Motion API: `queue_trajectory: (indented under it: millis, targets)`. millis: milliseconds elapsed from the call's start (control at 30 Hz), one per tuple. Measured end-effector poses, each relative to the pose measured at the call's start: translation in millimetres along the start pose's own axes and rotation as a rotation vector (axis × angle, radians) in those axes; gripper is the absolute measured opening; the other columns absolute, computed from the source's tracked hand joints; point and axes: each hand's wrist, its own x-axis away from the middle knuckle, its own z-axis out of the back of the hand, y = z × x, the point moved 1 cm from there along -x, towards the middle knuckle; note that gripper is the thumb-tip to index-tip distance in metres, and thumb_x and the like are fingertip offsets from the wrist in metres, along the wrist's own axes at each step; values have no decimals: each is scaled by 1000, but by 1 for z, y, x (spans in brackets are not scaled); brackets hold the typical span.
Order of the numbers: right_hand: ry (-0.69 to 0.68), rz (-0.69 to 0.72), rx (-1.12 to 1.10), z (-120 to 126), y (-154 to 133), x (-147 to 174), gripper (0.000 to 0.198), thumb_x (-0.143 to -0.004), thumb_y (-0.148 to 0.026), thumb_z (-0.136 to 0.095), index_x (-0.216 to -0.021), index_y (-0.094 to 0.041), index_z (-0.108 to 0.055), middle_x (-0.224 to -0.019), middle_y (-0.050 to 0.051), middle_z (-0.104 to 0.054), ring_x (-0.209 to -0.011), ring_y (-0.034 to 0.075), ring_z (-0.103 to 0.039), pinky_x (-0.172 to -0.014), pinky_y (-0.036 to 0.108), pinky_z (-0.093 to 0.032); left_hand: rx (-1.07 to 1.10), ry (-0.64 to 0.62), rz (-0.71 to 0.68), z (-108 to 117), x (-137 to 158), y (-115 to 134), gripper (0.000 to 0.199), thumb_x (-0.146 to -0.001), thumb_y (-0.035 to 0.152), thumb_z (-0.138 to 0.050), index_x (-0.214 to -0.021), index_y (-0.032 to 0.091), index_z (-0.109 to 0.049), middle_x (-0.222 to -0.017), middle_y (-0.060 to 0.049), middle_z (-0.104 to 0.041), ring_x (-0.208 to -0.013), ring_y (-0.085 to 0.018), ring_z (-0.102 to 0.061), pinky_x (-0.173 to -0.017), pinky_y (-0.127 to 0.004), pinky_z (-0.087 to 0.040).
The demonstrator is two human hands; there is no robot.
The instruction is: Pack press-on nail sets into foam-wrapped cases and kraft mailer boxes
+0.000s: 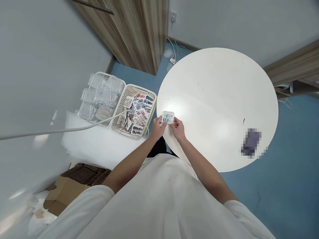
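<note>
A small clear box of teal press-on nails is between my two hands, over the near left edge of the round white table. Its left side is pinched by my left hand, thumb at the lower corner. My right hand has its fingers closed at the lower right corner of the same box. To the left, a white basket holds many cards of press-on nails in blue, pink and dark colours.
Beyond that basket, a second basket is stacked with clear plastic boxes. A white cable crosses over both baskets. A pixelated purple object lies at the table's right. An opened cardboard box sits at lower left.
</note>
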Motion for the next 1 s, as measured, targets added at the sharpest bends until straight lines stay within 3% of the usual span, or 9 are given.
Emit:
queue_trajectory:
  millis: [300, 700, 1000]
  targets:
    - [52, 8, 13, -13, -8, -13, 54, -74, -30, -53, -127, -24, -46, -114, 7, -48, -77, 13, -56, -81, 35, -47, 73, -45, -22, 8, -17, 9, 51, -80, 36, -51, -128, 20, -42, -122, -11, -40, -106, -20, -49, -84, -31, -46]
    - [66, 38, 26, -20, -11, -15, 62, -72, -26, -55, -132, -24, -39, -114, 8, -43, -88, 16, -55, -82, 35, -49, 140, -36, -22, 6, -15, 11, 53, -82, 36, -50, -131, 24, -36, -131, -10, -34, -118, -22, -42, -96, -35, -40]
    - [-18, 59, 15, -12, 1, -5, 75, -69, -30, -60, -136, -25, -27, -124, 9, -38, -103, 19, -49, -85, 35, -47, 135, 86, -62, -5, -1, 8, 60, -80, 31, -53, -134, 25, -27, -139, -10, -27, -129, -24, -30, -103, -40, -31]
